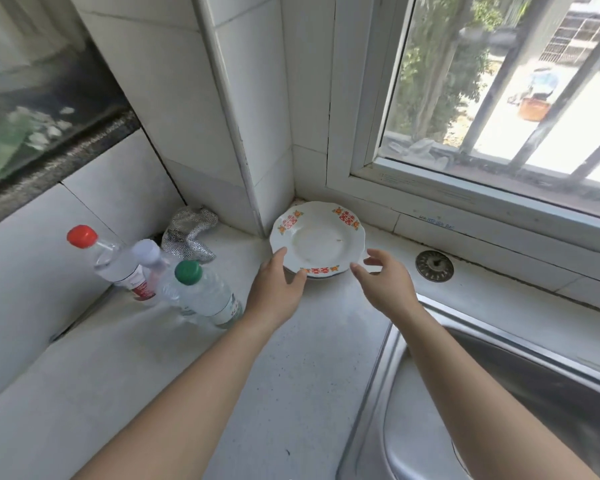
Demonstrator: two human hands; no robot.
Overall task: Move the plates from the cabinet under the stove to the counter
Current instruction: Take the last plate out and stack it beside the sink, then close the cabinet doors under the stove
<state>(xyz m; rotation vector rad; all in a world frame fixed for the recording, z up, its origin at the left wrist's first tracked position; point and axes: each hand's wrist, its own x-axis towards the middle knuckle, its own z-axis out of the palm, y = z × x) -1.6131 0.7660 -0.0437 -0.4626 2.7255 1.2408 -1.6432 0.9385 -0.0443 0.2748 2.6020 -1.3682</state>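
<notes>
A small stack of white plates (317, 239) with red and orange motifs on the scalloped rim rests on the white counter (291, 341), in the corner below the window. My left hand (276, 292) touches the stack's near left rim with thumb and fingers spread. My right hand (383, 284) hovers just off the near right rim, fingers apart, holding nothing. Only the edges of the lower plates show beneath the top one.
Three plastic bottles stand at the left: a red-capped one (118, 261), a white-capped one (155, 268) and a green-capped one (205, 292). A silver scouring cloth (187, 233) lies by the tiled pillar. A steel sink (499, 393) fills the right, with a round metal cap (434, 266) behind it.
</notes>
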